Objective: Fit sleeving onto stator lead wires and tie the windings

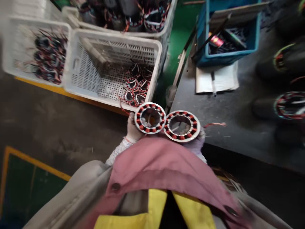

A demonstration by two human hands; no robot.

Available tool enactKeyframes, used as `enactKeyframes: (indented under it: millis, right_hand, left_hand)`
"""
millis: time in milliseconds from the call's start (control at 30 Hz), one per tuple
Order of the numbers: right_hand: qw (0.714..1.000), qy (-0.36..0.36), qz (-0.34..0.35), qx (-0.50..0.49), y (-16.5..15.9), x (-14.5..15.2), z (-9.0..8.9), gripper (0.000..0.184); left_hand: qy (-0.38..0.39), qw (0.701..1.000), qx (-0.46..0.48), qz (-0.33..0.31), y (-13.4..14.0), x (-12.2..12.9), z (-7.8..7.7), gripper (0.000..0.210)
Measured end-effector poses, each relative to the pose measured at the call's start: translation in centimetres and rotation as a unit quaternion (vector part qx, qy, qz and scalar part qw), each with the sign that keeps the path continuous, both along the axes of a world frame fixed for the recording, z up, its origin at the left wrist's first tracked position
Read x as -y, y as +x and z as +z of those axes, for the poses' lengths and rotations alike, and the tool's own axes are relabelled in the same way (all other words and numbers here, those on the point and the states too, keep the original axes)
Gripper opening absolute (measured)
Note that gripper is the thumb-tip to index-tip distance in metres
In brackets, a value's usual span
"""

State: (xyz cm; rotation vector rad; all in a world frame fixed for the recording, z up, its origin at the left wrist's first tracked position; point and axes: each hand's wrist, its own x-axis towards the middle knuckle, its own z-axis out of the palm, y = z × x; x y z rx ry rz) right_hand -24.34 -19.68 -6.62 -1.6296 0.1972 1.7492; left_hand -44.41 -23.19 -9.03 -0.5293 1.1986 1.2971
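Note:
In the head view, my gloved left hand is closed around the outer side of a motor stator, a round ring with copper windings and a pale rim. My gloved right hand grips a second motor stator, with loose reddish wires sticking out on its right. Both rings face up toward me, side by side, their edges meeting or nearly so. My fingers are mostly hidden behind the rings and the front of my pink garment.
Ahead stands a white perforated crate with several stators in its right corner. Another white crate holds small wired parts. On the right, a dark table carries a blue bin, papers and dark cylinders with windings.

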Motion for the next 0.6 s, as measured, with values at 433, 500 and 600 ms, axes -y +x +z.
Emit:
enactKeyframes:
  millis: [433,500,600]
  right_hand:
    - [0.964,0.098,0.246,-0.032,-16.4,-2.5,-3.7,0.044]
    - [0.932,0.108,0.342,-0.049,-20.0,-5.1,-4.6,0.044]
    - [0.863,0.164,0.477,-0.028,-27.2,-9.2,-7.4,0.043]
  left_hand:
    - [-0.086,0.99,-0.011,0.107,-16.8,6.4,-1.1,0.044]
    - [-0.117,0.983,-0.063,0.128,-18.4,9.0,-1.8,0.039]
    - [-0.166,0.966,-0.147,0.134,-20.3,13.3,-2.4,0.035]
